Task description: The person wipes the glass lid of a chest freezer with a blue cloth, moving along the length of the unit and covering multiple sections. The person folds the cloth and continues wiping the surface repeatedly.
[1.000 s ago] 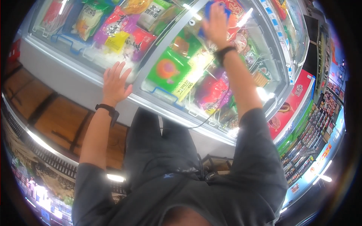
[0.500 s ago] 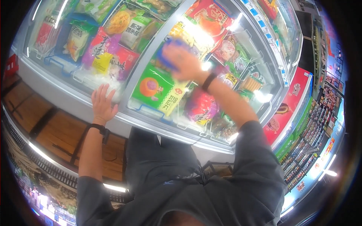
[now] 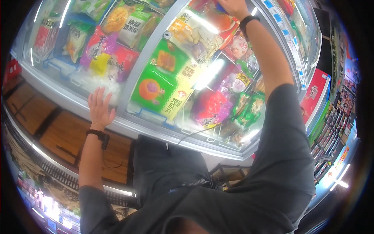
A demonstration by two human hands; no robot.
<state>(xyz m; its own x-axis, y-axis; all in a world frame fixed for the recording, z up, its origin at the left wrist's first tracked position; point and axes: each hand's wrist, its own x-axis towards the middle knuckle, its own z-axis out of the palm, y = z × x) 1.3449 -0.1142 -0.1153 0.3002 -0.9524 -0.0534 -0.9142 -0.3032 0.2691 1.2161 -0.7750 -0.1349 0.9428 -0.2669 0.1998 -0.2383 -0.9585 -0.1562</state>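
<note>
My left hand [image 3: 100,109] lies flat with its fingers spread on the front edge of a glass-topped chest freezer [image 3: 54,86]. Far off at the top of the view, my right hand [image 3: 234,7] presses a blue cloth [image 3: 221,2] on the glass lid. The picture's edge cuts off most of the cloth and some of the fingers. Under the glass lie bagged frozen foods, among them a green bag [image 3: 152,90], a pink and purple bag [image 3: 212,109] and a red bag [image 3: 122,62]. Bright reflections streak the lid.
A grey frame bar [image 3: 150,52] divides the lid. Blue and white price tags [image 3: 277,17] line the far right rim. To the right stand a red panel [image 3: 314,93] and stocked shelves [image 3: 329,134]. Brown wooden panels [image 3: 58,142] lie at the left below the freezer.
My right hand has slid the blue cloth away from me and to the right across the glass, to the top edge of the view. My left hand stays on the freezer's edge.
</note>
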